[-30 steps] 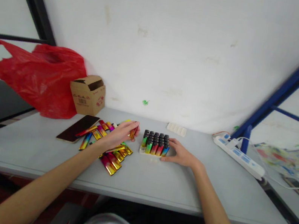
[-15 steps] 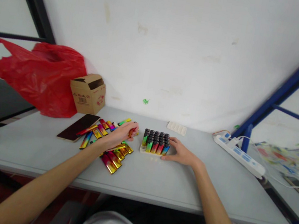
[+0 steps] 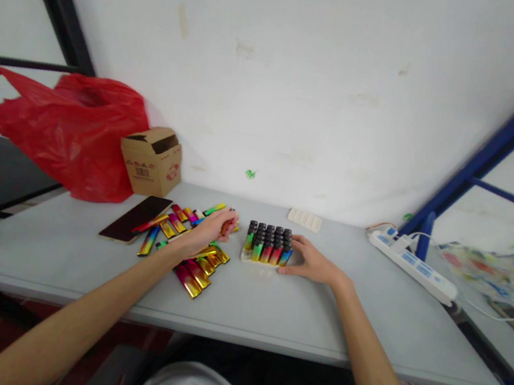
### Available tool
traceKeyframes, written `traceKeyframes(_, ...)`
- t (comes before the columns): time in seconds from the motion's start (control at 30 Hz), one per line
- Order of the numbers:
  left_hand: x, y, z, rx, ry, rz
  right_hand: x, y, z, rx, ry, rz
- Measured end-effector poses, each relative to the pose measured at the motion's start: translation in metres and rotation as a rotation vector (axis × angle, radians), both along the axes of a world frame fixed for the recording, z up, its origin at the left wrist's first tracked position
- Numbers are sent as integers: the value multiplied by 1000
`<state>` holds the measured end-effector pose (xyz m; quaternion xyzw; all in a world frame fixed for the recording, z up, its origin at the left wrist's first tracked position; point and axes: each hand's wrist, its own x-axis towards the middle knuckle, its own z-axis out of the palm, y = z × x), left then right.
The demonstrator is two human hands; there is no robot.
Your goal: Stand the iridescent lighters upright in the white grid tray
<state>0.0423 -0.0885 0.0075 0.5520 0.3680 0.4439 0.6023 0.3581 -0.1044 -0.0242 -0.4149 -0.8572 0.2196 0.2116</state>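
Note:
Upright lighters with black tops (image 3: 270,244) stand in rows in a white tray (image 3: 246,258) near the middle of the table. My right hand (image 3: 309,260) rests at the tray's right side, thumb and fingers spread around its right end. Just left of the tray, my left hand (image 3: 216,228) is closed around a small orange-brown lighter (image 3: 225,228), mostly hidden by the fingers. Loose shiny lighters (image 3: 190,279) in gold, red, green and blue lie scattered beneath and around my left hand.
A dark phone (image 3: 135,218) lies left of the loose lighters. Behind it are an open cardboard box (image 3: 152,165) and a red plastic bag (image 3: 69,135). An empty white tray (image 3: 304,219) lies near the wall. A power strip (image 3: 412,268) with cables is at the right.

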Motion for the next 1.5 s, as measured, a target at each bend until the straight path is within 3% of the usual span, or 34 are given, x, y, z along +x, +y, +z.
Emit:
traceKeyframes(0.17, 0, -6, 4, 47, -14, -43, 0, 0, 0, 11, 3, -3)
traceKeyframes(0.33, 1, -16, 8, -52, -20, -145, 0, -2, 2, 11, -3, 1)
traceKeyframes(0.47, 0, -18, 9, -51, 49, -156, -1, -2, 4, 1, -7, -1)
traceKeyframes(0.7, -4, -19, 18, 151, 160, -178, 0, -2, 2, -2, 12, 0)
traceKeyframes(0.83, -2, -22, 28, 305, 274, -126, 0, -3, 3, -2, 8, -4)
traceKeyframes(0.93, 0, -23, 31, 309, 267, -115, -1, -3, 4, 1, -12, -5)
traceKeyframes(1.07, 2, -20, 24, 333, 275, -126, -1, -2, 4, 5, -9, -8)
traceKeyframes(1.27, 2, -12, 10, 509, 443, -125, 0, -2, 4, 3, -1, 0)
traceKeyframes(1.5, 0, -12, 15, 616, 519, -178, 0, -3, 4, 7, 1, 5)
